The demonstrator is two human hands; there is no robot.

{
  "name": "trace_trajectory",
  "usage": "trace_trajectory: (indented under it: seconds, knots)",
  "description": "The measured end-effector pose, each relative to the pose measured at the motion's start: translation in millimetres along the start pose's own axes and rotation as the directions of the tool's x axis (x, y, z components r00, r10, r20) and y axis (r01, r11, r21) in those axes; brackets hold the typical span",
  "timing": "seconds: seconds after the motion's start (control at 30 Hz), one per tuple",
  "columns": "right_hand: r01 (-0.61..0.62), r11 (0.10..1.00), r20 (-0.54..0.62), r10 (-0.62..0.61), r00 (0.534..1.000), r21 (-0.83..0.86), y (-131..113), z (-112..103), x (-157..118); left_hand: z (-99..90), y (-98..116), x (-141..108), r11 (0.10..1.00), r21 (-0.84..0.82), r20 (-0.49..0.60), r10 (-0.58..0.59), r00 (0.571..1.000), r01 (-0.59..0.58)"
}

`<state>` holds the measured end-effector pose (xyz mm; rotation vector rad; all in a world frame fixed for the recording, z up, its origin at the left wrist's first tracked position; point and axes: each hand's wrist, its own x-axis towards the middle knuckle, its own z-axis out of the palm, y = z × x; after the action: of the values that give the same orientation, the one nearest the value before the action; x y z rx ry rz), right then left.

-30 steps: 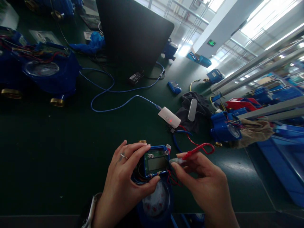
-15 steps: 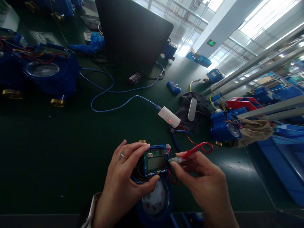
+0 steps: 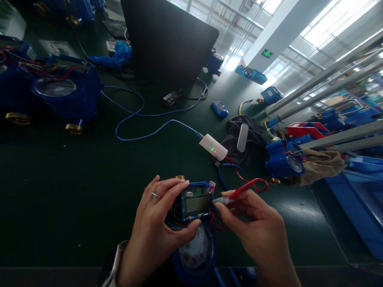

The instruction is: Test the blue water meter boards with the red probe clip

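Note:
My left hand [image 3: 163, 213] grips a small blue-edged display module [image 3: 196, 203], thumb below and fingers along its top left. The module shows a green board and a grey screen that looks blank. Beneath it is a round blue meter [image 3: 194, 249] with a clear face. My right hand [image 3: 251, 223] pinches a whitish probe [image 3: 224, 200] with red wire, its tip at the module's right edge. Beyond the hands, a white box [image 3: 213, 147] shows a green and a red light; red wire leaves its near end and a blue cable [image 3: 161, 126] its far end.
A dark monitor [image 3: 170, 40] stands at the back. Blue meters [image 3: 64, 89] with brass fittings sit at left, another [image 3: 283, 159] at right beside a brown cloth [image 3: 321, 165]. A grey device [image 3: 242, 138] lies on a dark cloth [image 3: 229, 139]. Metal rails cross the right side.
A green light now shows on the white box beside the red one. Both hands keep their places on the module and the probe.

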<state>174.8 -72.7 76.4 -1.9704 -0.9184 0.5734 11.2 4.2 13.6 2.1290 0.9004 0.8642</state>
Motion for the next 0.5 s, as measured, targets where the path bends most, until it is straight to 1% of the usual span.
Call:
trace_trajectory:
  seconds: [0.17, 0.5]
  knots:
    - [0.009, 1.0, 0.001, -0.009, 1.0, 0.005, 0.8, -0.6, 0.5, 0.8, -0.3, 0.7, 1.0, 0.002, 0.012, 0.002, 1.0, -0.002]
    - [-0.005, 1.0, 0.034, 0.005, 0.999, 0.006, 1.4, -2.0, 1.6, 0.1, -1.1, 0.8, 1.0, 0.002, -0.001, 0.0, 1.0, 0.0]
